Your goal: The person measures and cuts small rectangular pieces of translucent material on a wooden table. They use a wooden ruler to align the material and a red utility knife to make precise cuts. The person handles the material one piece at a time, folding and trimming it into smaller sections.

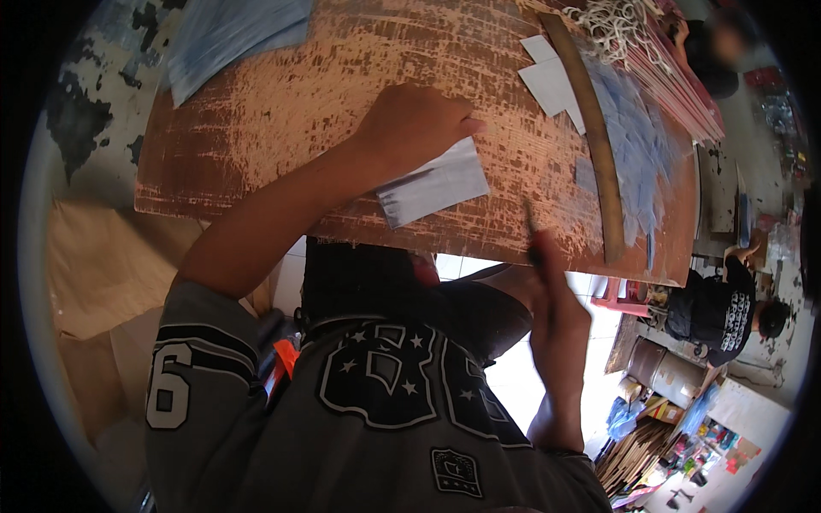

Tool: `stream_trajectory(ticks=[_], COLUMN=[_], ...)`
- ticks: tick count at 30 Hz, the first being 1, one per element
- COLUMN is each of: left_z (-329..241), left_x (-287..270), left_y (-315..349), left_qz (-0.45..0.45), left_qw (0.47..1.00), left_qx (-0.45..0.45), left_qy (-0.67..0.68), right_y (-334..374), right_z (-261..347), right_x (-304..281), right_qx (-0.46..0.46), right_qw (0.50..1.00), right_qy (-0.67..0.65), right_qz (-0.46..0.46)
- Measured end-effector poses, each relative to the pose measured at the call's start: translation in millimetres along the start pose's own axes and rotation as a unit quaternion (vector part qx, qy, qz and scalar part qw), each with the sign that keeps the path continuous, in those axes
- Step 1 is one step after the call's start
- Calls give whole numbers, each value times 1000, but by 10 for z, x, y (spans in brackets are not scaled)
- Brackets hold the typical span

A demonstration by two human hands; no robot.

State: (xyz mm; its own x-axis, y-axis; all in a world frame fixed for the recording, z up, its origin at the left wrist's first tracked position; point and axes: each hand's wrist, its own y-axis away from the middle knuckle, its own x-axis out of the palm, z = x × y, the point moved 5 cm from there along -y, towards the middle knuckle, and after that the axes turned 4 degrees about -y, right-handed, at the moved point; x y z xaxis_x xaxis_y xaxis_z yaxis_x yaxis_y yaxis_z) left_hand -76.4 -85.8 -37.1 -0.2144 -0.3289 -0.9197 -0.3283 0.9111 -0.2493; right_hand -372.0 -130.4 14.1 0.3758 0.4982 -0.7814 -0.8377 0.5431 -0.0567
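Observation:
My left hand (415, 124) is curled closed on the worn wooden table (316, 68), over the upper edge of a pale grey rectangular piece of sheet material (438, 186). Its fingertips are hidden, so whether they pinch anything does not show. Near the table's front edge, my right hand (560, 299) grips a small knife (534, 239) with a reddish handle and a thin dark blade pointing away from me. The knife and hand are somewhat blurred. A gap separates the blade from the grey piece.
A long wooden strip (590, 128) lies along the right, beside white pieces (552, 81) and a spread of bluish sheets (637, 145). White cords (611, 30) lie at the far right. More bluish sheets (239, 38) sit far left. Another person (714, 312) is beyond the table's right side.

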Motion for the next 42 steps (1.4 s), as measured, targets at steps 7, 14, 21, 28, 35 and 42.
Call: stream_trajectory(ticks=[7,14,21,28,35,42], left_z=[183,198,75,-139,-274,-590], left_x=[-55,-313,-348,-333,-294,-351], left_y=[-102,0,78,48,69,222], left_qz=[-1,50,89,77,118,165], left_qw=[987,920,878,871,838,709], left_qx=[-42,-193,-194,-168,-176,-238], left_qy=[157,337,429,455,503,643], right_y=[-698,-1144,-960,-791,-752,-765], right_z=[-713,-800,-351,385,366,289], right_x=[-199,96,-106,280,302,353], right_qx=[14,30,-78,60,60,7], right_qw=[966,954,918,876,815,806], right_qy=[116,182,169,-478,-572,-587], right_qz=[-231,-238,-350,10,76,80])
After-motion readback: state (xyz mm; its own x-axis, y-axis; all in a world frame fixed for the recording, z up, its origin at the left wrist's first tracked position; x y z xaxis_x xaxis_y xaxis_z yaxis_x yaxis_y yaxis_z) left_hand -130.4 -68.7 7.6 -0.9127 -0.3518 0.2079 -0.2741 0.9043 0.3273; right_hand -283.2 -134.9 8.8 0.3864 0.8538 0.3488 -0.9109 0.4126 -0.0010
